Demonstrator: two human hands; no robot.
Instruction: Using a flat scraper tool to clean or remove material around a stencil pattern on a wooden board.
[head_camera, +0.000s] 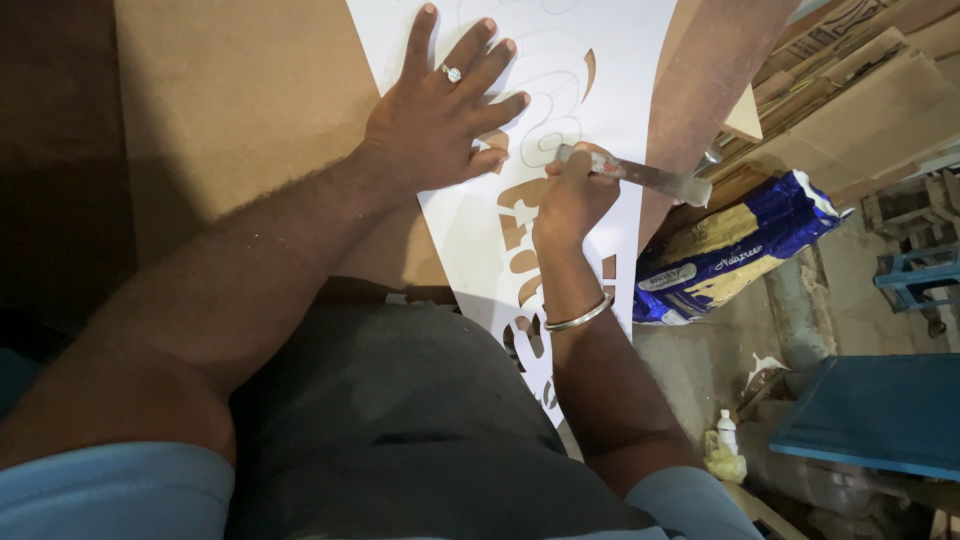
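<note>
While the left hand (440, 115) lies flat, fingers spread, on the white cut-out stencil sheet (600, 90), the right hand (570, 195) has its fingers wrapped around a worn metal-handled knife (640, 178).

I could not see the tool's (640, 178) working tip, hidden under my right hand (570, 200). The white sheet (610, 90) ran off the top edge, and my left hand (440, 115) covered part of it.
</note>
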